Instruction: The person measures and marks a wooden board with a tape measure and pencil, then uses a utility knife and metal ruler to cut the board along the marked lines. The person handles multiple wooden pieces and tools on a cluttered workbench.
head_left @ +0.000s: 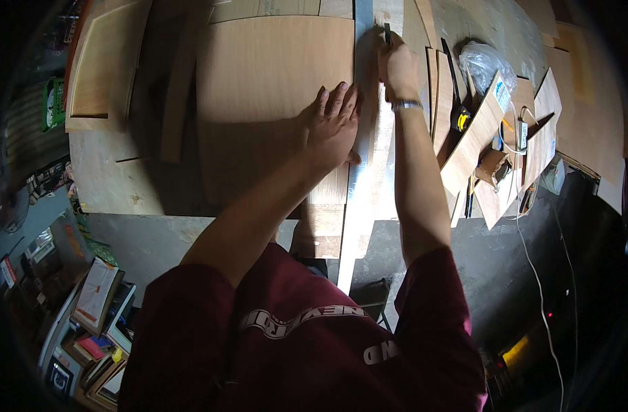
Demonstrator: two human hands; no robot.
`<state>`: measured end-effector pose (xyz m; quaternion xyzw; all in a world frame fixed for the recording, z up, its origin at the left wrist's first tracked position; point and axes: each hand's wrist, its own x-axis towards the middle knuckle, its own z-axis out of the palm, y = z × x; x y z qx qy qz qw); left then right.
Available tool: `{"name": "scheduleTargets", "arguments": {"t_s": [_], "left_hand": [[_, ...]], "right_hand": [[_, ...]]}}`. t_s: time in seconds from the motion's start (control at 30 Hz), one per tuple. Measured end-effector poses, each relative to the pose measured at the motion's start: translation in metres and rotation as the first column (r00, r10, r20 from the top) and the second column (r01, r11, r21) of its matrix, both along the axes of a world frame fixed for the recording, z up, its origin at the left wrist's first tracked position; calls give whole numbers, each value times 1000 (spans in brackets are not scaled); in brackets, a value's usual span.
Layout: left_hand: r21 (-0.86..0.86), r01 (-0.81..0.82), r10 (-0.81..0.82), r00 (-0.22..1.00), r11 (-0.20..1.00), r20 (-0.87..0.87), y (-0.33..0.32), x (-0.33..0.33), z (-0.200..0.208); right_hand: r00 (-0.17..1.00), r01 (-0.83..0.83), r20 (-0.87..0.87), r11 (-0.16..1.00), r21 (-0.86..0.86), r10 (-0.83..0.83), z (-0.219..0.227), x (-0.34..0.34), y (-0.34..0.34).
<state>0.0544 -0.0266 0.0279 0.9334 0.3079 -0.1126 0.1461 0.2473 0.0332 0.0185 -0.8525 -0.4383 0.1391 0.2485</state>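
Note:
A pale plywood sheet [272, 69] lies on the workbench, with a long metal straightedge [355, 226] along its right edge. My left hand [333, 127] is spread flat on the sheet, its fingers stretched forward and its right side against the straightedge. Farther away and to the right, my right hand [399, 72] is closed round a slim tool with a black end [387, 31], just right of the straightedge. The tool's lower part is hidden by the fingers, so its kind does not show. A wristwatch band [406, 105] circles my right wrist.
Right of my right arm lie plywood offcuts [473, 154], a black-and-yellow tape measure [459, 119] and a clear plastic bag [489, 62]. A white cable [533, 268] hangs off the bench's near edge. A framed wooden panel [108, 62] lies at the left.

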Motion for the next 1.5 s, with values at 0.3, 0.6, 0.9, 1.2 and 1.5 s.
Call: {"name": "scheduleTargets", "arguments": {"t_s": [0.3, 0.6, 0.9, 1.2, 1.5], "left_hand": [[-38, 11, -14, 996, 999, -85, 4, -4, 11], [-64, -27, 23, 998, 998, -61, 2, 0, 6], [-55, 28, -38, 983, 998, -181, 0, -3, -3], [84, -65, 65, 998, 994, 0, -6, 0, -25], [-75, -54, 55, 998, 996, 5, -2, -2, -6]], "right_hand": [[995, -87, 38, 993, -83, 90, -27, 0, 35], [992, -71, 103, 997, 5, 70, -43, 2, 39], [999, -20, 45, 997, -74, 23, -8, -43, -35], [999, -48, 16, 999, -18, 49, -1, -99, -174], [1000, 23, 12, 993, -115, -21, 25, -151, -278]]}}
